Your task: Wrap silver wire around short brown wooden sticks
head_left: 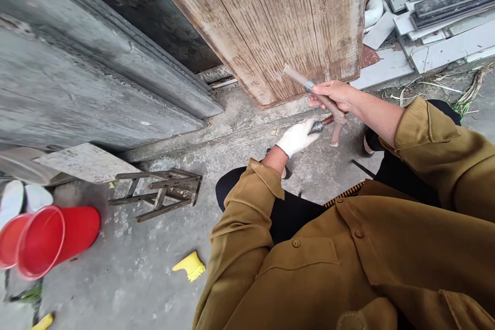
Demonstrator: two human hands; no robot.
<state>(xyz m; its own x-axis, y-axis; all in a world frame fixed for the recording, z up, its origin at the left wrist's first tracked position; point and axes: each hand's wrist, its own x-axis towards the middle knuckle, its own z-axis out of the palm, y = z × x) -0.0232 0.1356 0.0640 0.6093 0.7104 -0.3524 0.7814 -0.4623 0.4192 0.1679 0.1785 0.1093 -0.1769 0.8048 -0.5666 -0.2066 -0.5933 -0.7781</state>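
My right hand (333, 95), bare, is closed round a forked branch (328, 105) in front of the wooden panel. A band of grey wire (309, 86) is wound round the branch beyond my fingers, and its pale end points up and left. My left hand (296, 137), in a white glove, is closed on a darker brown stick (328, 120) with a coil of grey wire (317, 127) wound round it. This stick reaches toward the fork of the branch; whether the two are joined I cannot tell.
A wooden panel (270, 26) leans ahead, with a grey slab (96, 72) to its left. Stacked tiles and boards (444, 26) lie at the right. At left are a small wooden stool (158, 193), red buckets (79, 232) and a yellow piece (191, 266) on the concrete floor.
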